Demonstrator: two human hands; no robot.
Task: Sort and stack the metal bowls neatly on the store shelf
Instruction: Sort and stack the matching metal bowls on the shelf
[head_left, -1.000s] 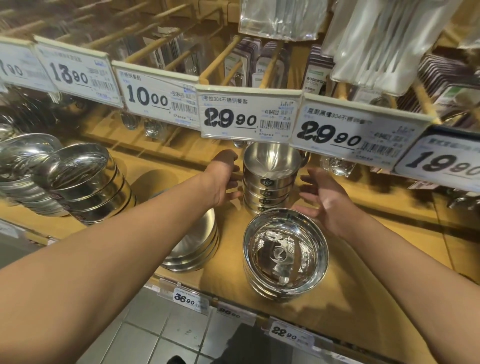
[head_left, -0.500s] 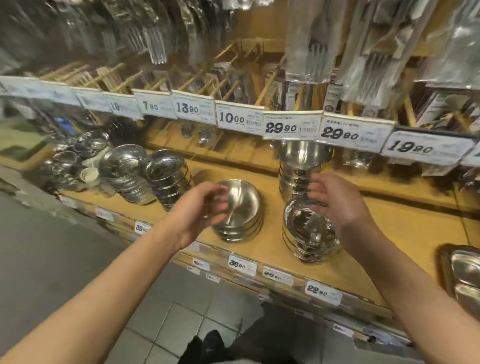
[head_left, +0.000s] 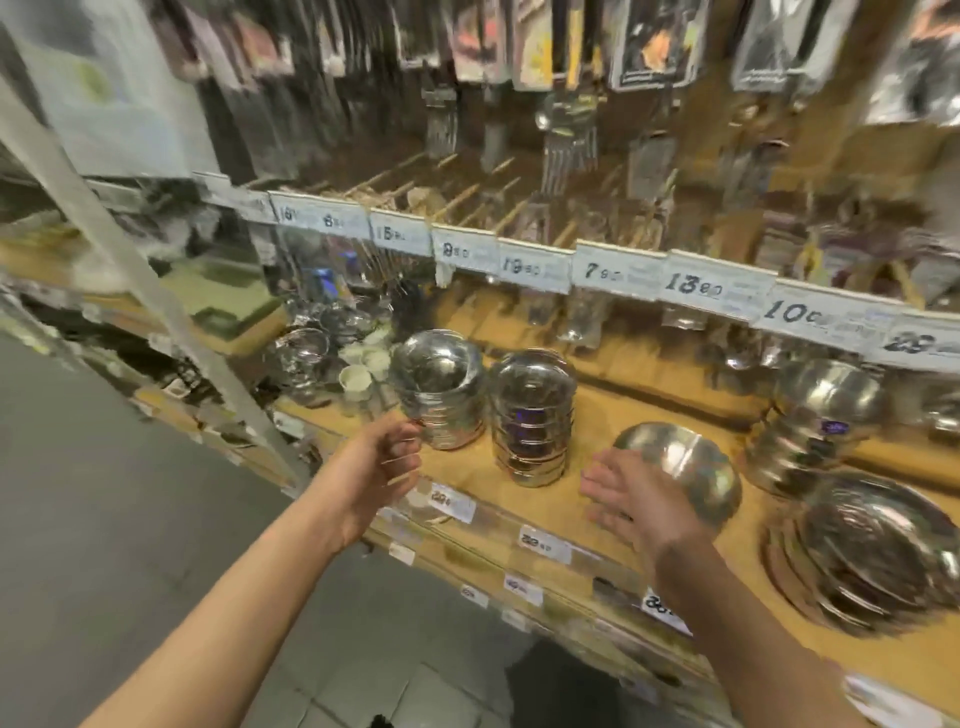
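Observation:
The view is blurred by motion. Several stacks of metal bowls stand on the wooden shelf (head_left: 597, 415): a leaning stack (head_left: 441, 389) at the left, a straight-sided stack (head_left: 535, 415) beside it, a low stack (head_left: 685, 467), a tall stack (head_left: 815, 421) and a wide stack (head_left: 878, 551) at the right. My left hand (head_left: 382, 462) hovers at the shelf edge just below the leaning stack, fingers loosely curled, holding nothing. In front of the low stack is my right hand (head_left: 631, 499), fingers spread and empty.
A row of price tags (head_left: 613, 270) lines the upper rail, with packaged forks and utensils (head_left: 566, 140) hanging above. Small white cups (head_left: 358, 374) and more shiny bowls (head_left: 301, 353) sit farther left. Price labels (head_left: 447, 499) line the shelf front. Grey floor lies below.
The view has swung left, so the bowl stacks now sit right of centre. Both hands have drawn back from the tall stack and moved left toward the two left stacks, still empty.

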